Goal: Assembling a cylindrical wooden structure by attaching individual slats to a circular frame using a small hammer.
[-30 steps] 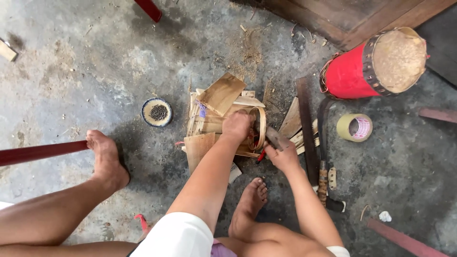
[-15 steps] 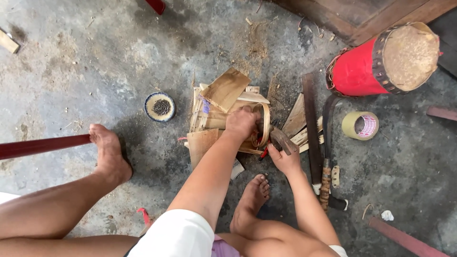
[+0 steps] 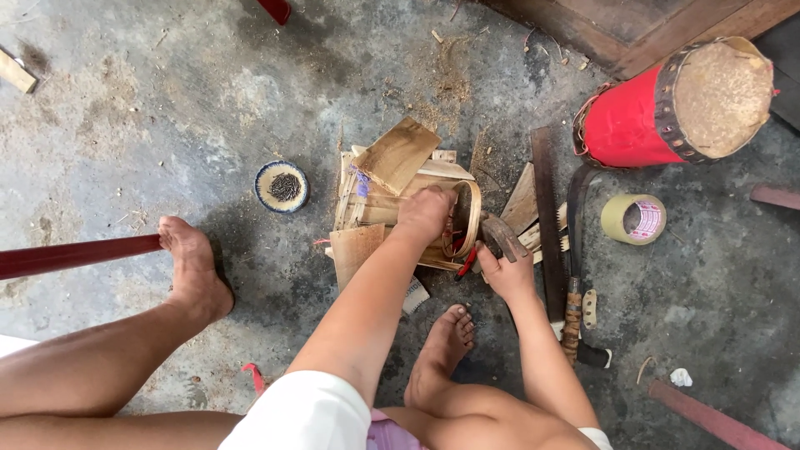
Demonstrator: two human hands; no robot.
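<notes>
While left hand [image 3: 427, 212] presses the basket [image 3: 408, 208], right-hand fingers [image 3: 492, 265] grip a hammer [image 3: 502, 236].

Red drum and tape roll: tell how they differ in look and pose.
The red drum lies on its side, its pale round end facing up-right; the tape roll lies flat, its open core facing up. The drum is far bigger, red with a dark band; the roll is yellowish. Both are round, rest on the concrete floor, and neither is touched by a hand.
</notes>
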